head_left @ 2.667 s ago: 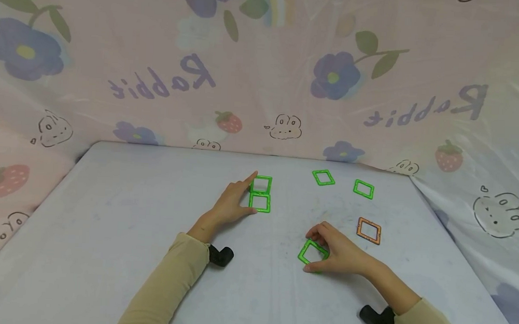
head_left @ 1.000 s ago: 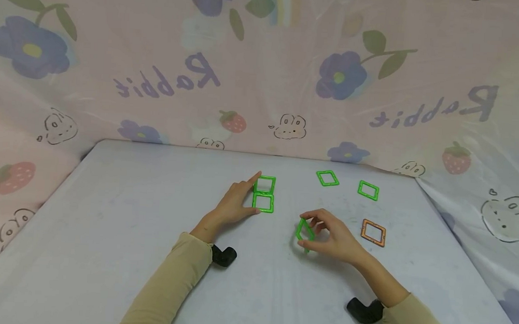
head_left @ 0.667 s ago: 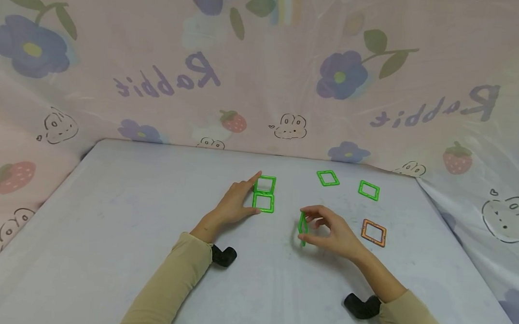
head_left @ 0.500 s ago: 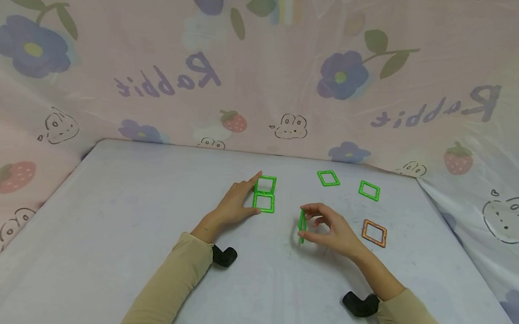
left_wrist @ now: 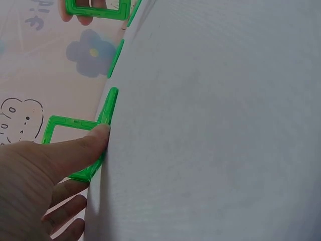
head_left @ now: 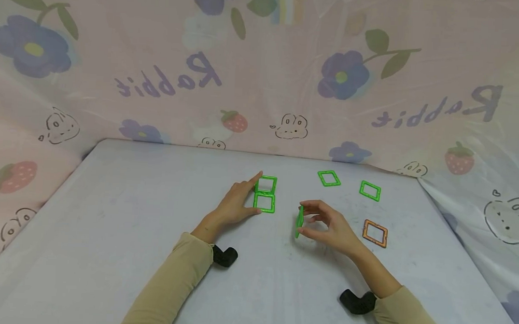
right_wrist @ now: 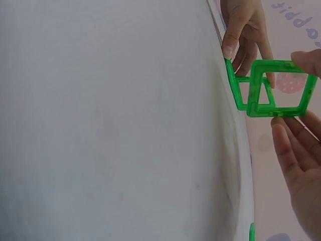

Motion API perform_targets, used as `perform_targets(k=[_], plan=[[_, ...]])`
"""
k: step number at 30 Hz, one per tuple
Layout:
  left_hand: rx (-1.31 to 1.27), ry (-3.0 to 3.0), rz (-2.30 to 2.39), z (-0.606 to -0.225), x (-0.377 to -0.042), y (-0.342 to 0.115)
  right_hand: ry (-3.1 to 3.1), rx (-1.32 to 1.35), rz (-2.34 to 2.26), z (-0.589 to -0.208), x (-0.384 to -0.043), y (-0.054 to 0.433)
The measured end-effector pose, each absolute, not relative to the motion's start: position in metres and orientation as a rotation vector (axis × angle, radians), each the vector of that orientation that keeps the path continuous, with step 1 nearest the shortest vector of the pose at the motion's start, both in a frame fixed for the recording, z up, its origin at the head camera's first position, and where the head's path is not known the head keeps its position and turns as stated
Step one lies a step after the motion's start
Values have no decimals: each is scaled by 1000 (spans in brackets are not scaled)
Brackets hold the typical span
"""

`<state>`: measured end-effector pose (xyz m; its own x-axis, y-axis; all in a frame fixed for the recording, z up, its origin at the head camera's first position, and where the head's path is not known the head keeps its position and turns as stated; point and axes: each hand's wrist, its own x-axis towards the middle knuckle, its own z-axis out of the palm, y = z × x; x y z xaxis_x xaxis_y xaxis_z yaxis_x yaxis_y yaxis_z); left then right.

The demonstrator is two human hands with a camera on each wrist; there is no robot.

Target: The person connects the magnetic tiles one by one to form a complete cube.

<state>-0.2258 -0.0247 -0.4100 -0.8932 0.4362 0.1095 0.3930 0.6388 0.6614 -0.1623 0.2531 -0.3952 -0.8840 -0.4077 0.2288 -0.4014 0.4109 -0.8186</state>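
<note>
My left hand (head_left: 235, 203) holds two joined green square magnetic tiles between thumb and forefinger. One is a flat tile (head_left: 273, 203) on the table, its near edge at the thumb. At the back, an upright tile (head_left: 268, 178) rises from it, with the forefinger at its side; the left wrist view shows this upright frame (left_wrist: 70, 120) face-on. To the right, my right hand (head_left: 334, 229) pinches another green square magnetic tile (head_left: 299, 221) by opposite edges, thumb on one and fingers on the other. This tile (right_wrist: 255, 90) is raised on edge, apart from the joined pair in the head view.
Farther back on the right lie a green diamond-shaped tile (head_left: 329, 172) and a second green tile (head_left: 370, 184). An orange tile (head_left: 375, 222) is to the right of my right hand. A printed curtain (head_left: 263, 85) hangs behind the white table (head_left: 131, 214).
My right hand has moved left and away from me, toward the joined tiles. Its green tile has turned from nearly flat to on edge. My left hand stays at the pair.
</note>
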Motion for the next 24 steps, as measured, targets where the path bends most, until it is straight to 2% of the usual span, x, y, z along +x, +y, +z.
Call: perform_targets(k=[24], plan=[[710,2789,1113,-407,-224,-25,2478,-701,-1675,-394,-170,246]])
